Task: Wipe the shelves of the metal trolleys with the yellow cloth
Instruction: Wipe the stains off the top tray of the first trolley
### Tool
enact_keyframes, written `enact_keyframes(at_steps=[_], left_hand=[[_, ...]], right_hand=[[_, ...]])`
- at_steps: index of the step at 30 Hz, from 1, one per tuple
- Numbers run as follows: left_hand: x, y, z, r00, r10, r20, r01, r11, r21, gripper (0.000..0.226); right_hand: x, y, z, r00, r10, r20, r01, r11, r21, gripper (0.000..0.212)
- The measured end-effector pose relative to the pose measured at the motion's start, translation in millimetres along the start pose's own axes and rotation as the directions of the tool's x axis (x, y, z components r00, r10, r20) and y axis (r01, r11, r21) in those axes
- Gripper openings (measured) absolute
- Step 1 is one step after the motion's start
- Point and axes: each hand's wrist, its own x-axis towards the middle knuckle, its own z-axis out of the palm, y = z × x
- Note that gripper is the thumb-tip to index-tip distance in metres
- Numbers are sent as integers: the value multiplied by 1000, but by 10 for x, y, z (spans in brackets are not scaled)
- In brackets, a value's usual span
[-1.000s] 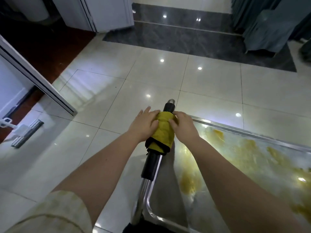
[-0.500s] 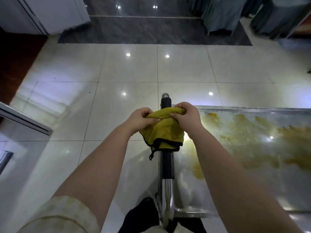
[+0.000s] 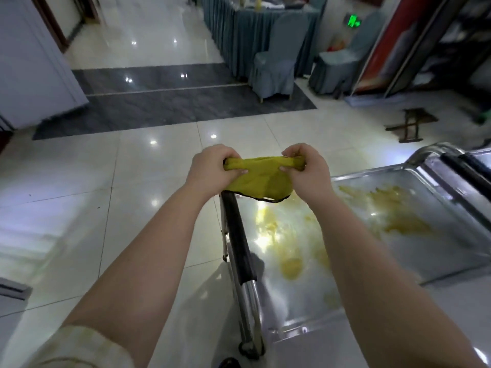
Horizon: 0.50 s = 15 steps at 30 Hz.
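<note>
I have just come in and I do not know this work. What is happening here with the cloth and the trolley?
A person holds a yellow cloth in both hands. The left hand and the right hand each grip one end, so the cloth is stretched between them above the trolley's black handle. The cloth does not touch the top shelf, which shows yellowish smears, so this shelf looks not yet wiped.

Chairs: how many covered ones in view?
2. One chair at the table's near corner, the other chair right of it. More may be hidden behind the table.
</note>
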Motion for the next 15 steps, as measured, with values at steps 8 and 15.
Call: enact_keyframes(at_steps=[8,15], left_hand=[[-136,1196,752,909,409,-76,-348,849,397,19],[-647,2411,2015,848,523,-82,-454,798,397,34]], right_hand=[[-338,342,-1248,993,-107,-57,80,931,-357,37],[-1120,1097,-2634,984,-142,-108,43,776,-629,31]])
